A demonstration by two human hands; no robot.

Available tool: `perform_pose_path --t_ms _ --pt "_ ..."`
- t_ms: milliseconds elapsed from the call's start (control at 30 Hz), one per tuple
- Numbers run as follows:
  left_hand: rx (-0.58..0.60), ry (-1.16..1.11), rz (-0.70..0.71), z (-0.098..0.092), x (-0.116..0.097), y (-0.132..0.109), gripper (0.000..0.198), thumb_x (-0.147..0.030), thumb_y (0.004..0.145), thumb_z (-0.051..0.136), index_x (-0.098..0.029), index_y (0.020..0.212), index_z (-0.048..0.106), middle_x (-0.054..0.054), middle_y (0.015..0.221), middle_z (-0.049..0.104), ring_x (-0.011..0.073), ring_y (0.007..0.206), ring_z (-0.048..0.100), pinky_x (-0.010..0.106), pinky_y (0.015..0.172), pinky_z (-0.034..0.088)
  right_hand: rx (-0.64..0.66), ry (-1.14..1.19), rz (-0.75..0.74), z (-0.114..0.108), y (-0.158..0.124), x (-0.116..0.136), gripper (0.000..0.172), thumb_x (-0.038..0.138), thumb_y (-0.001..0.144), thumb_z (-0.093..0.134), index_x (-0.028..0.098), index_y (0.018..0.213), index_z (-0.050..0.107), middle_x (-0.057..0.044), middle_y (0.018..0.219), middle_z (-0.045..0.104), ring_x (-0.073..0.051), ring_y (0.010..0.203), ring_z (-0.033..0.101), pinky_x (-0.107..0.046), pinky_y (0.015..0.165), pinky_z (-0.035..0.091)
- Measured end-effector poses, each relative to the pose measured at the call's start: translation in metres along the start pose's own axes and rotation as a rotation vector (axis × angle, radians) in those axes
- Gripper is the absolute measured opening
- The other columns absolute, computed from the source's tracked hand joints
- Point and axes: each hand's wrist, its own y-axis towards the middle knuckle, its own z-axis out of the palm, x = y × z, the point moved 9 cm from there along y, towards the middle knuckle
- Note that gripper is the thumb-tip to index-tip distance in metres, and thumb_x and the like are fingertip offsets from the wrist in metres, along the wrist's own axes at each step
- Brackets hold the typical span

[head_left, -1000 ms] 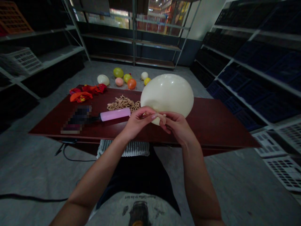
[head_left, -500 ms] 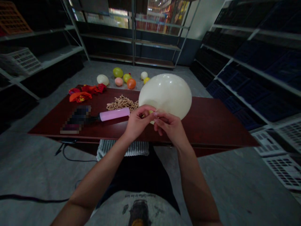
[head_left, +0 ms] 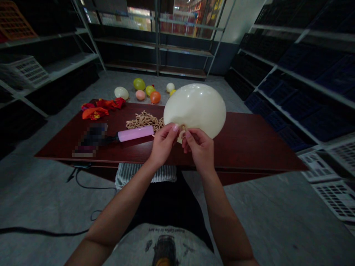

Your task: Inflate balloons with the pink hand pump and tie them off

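Note:
A large white balloon [head_left: 196, 107], inflated, rests over the far side of the table in front of both hands. Its neck end points back toward me. My left hand [head_left: 163, 144] is closed in a pinch at the left of that neck, thumb against fingers. From the right, my right hand [head_left: 202, 147] pinches the same end with thumb and forefinger. A small tan loop [head_left: 182, 132] shows between the fingertips; whether it is the balloon's neck or a piece of cord I cannot tell.
On the dark red table [head_left: 249, 144] lie a pink balloon pump [head_left: 135, 133], a pile of tan rope [head_left: 144, 121], orange-red limp pieces [head_left: 95, 112] and a blurred-out dark object [head_left: 91, 140]. Several small balloons [head_left: 139, 84] sit on the floor beyond. Shelves with crates [head_left: 332, 201] stand around.
My fingertips have moved slightly apart, and the tan loop now shows between them. The balloon has tipped up a little. Things on the table stay put.

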Motion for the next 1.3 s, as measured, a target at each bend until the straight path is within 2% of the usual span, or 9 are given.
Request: perform_pose_path --t_ms 100,200,333,500,700,900,1033,1167,1300 --pt "0.107 -0.009 -0.021 0.004 0.004 -0.002 0.052 -0.063 0.098 0.054 -0.018 0.076 0.069 0.004 0.07 0.058 0.0153 0.061 0.05 0.029 0.058 0.041 -0.023 -0.002 -0.008 -0.004 0.0 0.001 0.033 0.057 0.086 0.069 0.024 0.088 0.063 0.005 0.06 0.061 -0.009 0.045 0.052 -0.023 0.042 0.04" --pt "0.093 0.035 -0.001 -0.001 0.002 -0.003 0.034 -0.052 0.096 0.064 -0.02 0.098 0.076 0.006 0.087 0.067 0.0158 0.067 0.052 0.028 0.062 0.042 -0.024 0.011 -0.015 -0.005 -0.001 0.003 0.031 0.055 0.086 0.069 0.024 0.09 0.063 0.006 0.06 0.061 -0.009 0.045 0.052 -0.023 0.043 0.04" --pt "0.15 0.165 0.08 0.002 -0.005 -0.006 0.024 -0.032 0.095 0.068 -0.023 0.117 0.074 0.003 0.082 0.061 0.0161 0.072 0.053 0.027 0.067 0.043 -0.045 0.017 -0.021 -0.006 -0.004 0.004 0.029 0.053 0.086 0.069 0.024 0.09 0.064 0.005 0.061 0.061 -0.009 0.046 0.052 -0.024 0.043 0.042" --pt "0.183 0.307 0.142 0.005 -0.011 -0.009 0.025 -0.025 0.097 0.063 -0.022 0.12 0.072 0.002 0.08 0.058 0.0167 0.072 0.052 0.028 0.069 0.043 -0.091 -0.023 -0.047 -0.008 -0.007 0.005 0.025 0.05 0.088 0.067 0.025 0.089 0.064 0.005 0.064 0.06 -0.009 0.048 0.051 -0.024 0.044 0.042" --pt "0.07 0.245 0.13 0.001 -0.012 -0.006 0.016 -0.023 0.096 0.065 -0.022 0.111 0.069 -0.001 0.074 0.051 0.0145 0.065 0.046 0.026 0.06 0.038 -0.046 -0.063 -0.063 -0.003 -0.007 0.004 0.023 0.048 0.092 0.063 0.025 0.09 0.062 0.005 0.062 0.057 -0.009 0.049 0.052 -0.024 0.046 0.041" --pt "-0.143 0.342 0.205 -0.007 -0.021 -0.009 0.01 -0.013 0.091 0.065 -0.021 0.095 0.067 0.0 0.083 0.06 0.0131 0.068 0.049 0.024 0.06 0.037 -0.033 -0.054 -0.083 0.001 -0.01 0.006 0.019 0.045 0.093 0.062 0.025 0.09 0.061 0.005 0.062 0.057 -0.01 0.05 0.052 -0.025 0.048 0.044" --pt "-0.004 0.469 0.228 0.006 -0.027 -0.011 0.012 -0.02 0.099 0.06 -0.02 0.107 0.068 0.003 0.087 0.066 0.0153 0.072 0.055 0.028 0.069 0.044 -0.097 -0.105 -0.1 -0.006 -0.009 0.006 0.019 0.045 0.094 0.061 0.026 0.093 0.063 0.004 0.068 0.06 -0.011 0.054 0.055 -0.026 0.052 0.047" --pt "0.153 0.633 0.308 0.021 -0.031 -0.013 0.02 -0.014 0.098 0.056 -0.018 0.117 0.062 0.009 0.104 0.069 0.019 0.088 0.062 0.031 0.082 0.049 -0.226 -0.287 -0.185 -0.019 -0.012 0.015 0.017 0.043 0.096 0.059 0.026 0.095 0.065 -0.001 0.089 0.07 -0.016 0.078 0.065 -0.029 0.073 0.052" --pt "0.187 0.797 0.369 0.029 -0.029 -0.012 0.015 -0.016 0.101 0.053 -0.017 0.115 0.056 0.011 0.108 0.066 0.0214 0.097 0.064 0.033 0.086 0.051 -0.288 -0.453 -0.229 -0.022 -0.014 0.02 0.017 0.041 0.098 0.054 0.026 0.096 0.064 -0.004 0.095 0.072 -0.018 0.087 0.066 -0.032 0.082 0.051"
